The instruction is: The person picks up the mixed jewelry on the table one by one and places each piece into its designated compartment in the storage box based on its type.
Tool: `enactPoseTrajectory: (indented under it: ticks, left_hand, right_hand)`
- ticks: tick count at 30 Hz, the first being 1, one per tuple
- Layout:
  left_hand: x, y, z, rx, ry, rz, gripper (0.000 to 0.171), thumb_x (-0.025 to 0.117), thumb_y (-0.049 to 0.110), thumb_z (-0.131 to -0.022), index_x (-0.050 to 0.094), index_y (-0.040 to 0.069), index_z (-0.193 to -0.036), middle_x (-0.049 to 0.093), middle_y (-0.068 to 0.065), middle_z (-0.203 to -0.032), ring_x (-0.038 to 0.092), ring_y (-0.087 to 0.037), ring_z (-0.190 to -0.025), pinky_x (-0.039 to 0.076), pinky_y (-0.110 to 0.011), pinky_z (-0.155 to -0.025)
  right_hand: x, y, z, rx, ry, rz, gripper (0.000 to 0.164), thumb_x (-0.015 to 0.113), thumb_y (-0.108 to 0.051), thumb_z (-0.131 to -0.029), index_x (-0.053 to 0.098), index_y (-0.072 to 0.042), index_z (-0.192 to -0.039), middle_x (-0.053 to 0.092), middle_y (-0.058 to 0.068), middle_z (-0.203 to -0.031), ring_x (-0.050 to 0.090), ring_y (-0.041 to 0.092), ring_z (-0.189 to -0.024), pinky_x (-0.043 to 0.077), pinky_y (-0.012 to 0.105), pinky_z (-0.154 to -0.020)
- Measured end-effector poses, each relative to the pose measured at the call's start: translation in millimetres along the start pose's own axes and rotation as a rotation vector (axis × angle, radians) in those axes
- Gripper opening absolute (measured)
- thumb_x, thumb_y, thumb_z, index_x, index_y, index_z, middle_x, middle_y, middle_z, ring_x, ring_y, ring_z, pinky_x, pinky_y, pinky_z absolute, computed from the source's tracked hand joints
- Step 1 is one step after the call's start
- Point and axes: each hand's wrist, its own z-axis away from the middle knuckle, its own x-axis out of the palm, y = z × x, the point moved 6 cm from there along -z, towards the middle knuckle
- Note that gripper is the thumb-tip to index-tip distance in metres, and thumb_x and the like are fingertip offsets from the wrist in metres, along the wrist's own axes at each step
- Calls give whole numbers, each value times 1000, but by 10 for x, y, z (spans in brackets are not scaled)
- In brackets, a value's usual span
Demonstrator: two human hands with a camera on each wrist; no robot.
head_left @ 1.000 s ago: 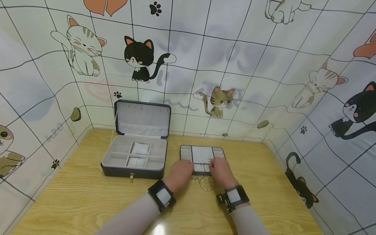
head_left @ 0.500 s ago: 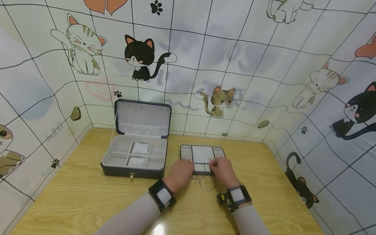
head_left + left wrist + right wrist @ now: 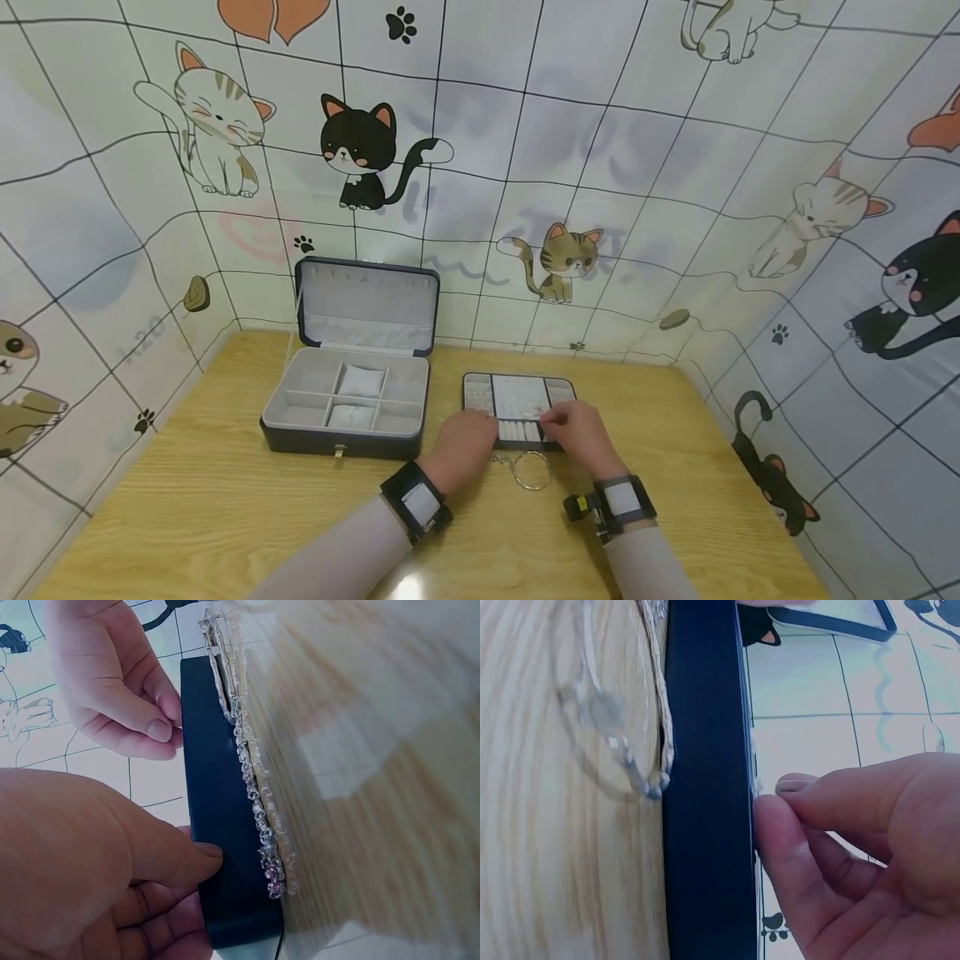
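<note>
A flat dark jewelry tray [image 3: 519,393] with pale compartments, a studded middle panel and ring rolls lies on the table. My left hand [image 3: 467,442] grips its front left corner; in the left wrist view the thumb [image 3: 187,859] presses the dark side wall, with fingers curled over the far side. My right hand [image 3: 581,433] is at the tray's front right, over the ring rolls [image 3: 519,430]. Its thumb and forefinger [image 3: 840,795] pinch together, with a small pale glint at their tips; I cannot tell what the piece is. A chain bracelet [image 3: 253,799] and a bangle [image 3: 532,471] lie along the front wall.
To the left stands a dark jewelry box [image 3: 341,440], its lid [image 3: 367,304] raised; two small cushions [image 3: 360,382] sit in its pale compartments. The wooden table [image 3: 202,500] is bordered behind and at the sides by a cat-print cloth [image 3: 465,125].
My right hand has shifted slightly right, and its wrist has turned outward, showing more of the tray's front ring rolls. The left hand keeps its grip on the tray.
</note>
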Motion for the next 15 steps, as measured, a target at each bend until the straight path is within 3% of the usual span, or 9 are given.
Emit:
enactPoseTrajectory:
  ticks: [7,15]
  left_hand:
    - [55,-4,-4,-5,-6,11,6,73,10,-94,73,16,-95,69,0,-85,65,-17,-76,57,-31,-65]
    - [17,-1,-7,2,9,-4,4,72,12,-96,73,15,-94,69,0,-84,65,-17,-76,56,-31,-64]
  right_hand:
    - [-138,94,9,-4,57,-56,15,72,-5,-93,81,-6,-105,79,13,-109,72,22,-94,61,37,-81]
    - [-236,147,-10,84,76,-32,14,76,-10,-91,78,-5,-104,78,13,-103,71,23,-90,61,41,-80]
